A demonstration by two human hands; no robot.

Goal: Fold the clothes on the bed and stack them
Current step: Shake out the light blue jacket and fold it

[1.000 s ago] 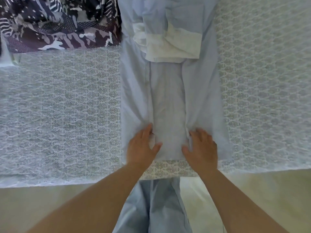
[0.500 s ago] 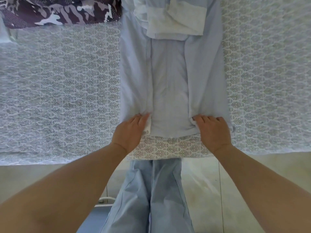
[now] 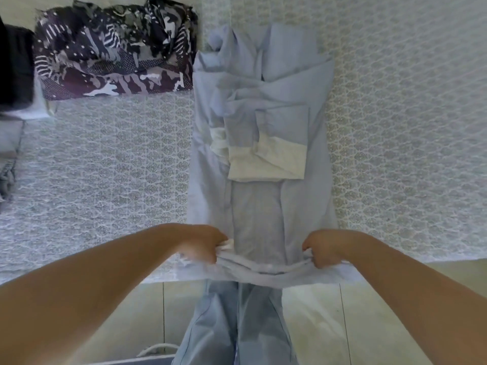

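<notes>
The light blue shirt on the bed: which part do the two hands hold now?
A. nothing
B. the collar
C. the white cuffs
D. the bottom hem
D: the left hand and right hand both grip the near hem of the light blue shirt.

Pale blue shirt point(image 3: 258, 206) lying lengthwise at frame centre on the bed, sides folded inward, white-cuffed sleeves crossed on top, near hem lifted off the bed edge, dark patterned garment point(image 3: 113, 51) bunched at upper left
</notes>
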